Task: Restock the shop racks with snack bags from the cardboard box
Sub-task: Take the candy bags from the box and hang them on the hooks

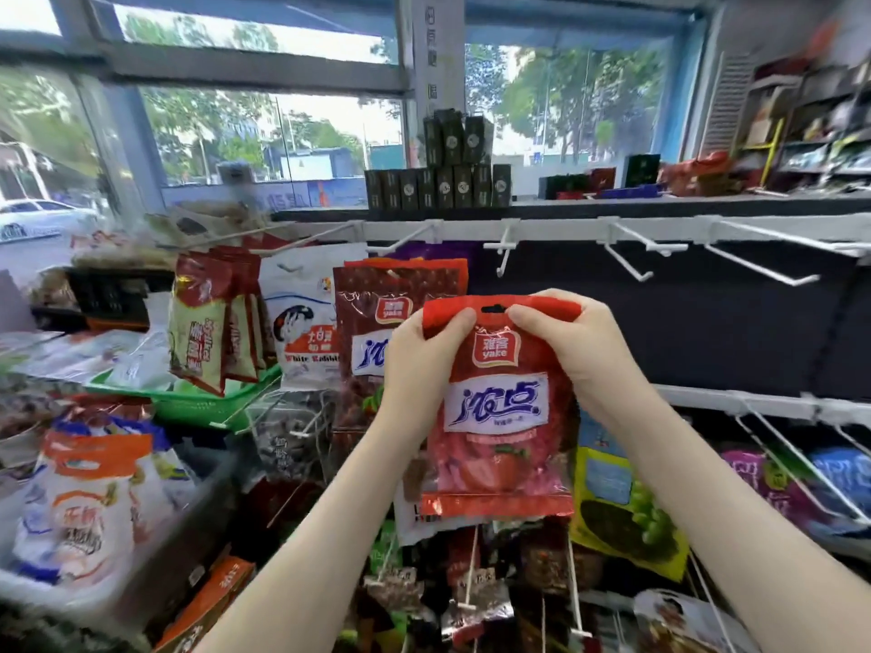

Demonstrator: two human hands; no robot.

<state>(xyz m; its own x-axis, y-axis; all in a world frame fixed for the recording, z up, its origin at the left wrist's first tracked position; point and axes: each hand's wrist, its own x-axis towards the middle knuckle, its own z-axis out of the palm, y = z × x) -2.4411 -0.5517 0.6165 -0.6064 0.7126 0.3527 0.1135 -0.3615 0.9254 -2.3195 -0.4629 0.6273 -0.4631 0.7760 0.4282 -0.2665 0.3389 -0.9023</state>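
Keep the red snack bag (495, 407), pinched at its top edge by left hand (424, 355) and right hand (570, 341) before the rack (565, 230), taut and level; line its hang hole (491, 307) with the bare hook (505, 249) just above; slide on straight, beside the matching hung bag (377, 294).

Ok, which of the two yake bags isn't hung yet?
The bright red plastic bag gripped by the left hand and right hand; the maroon bag hangs behind.

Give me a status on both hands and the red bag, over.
Both the left hand and right hand pinch the red snack bag by its top edge. Bag upright, not yet hung. Bare hook above, nothing between.
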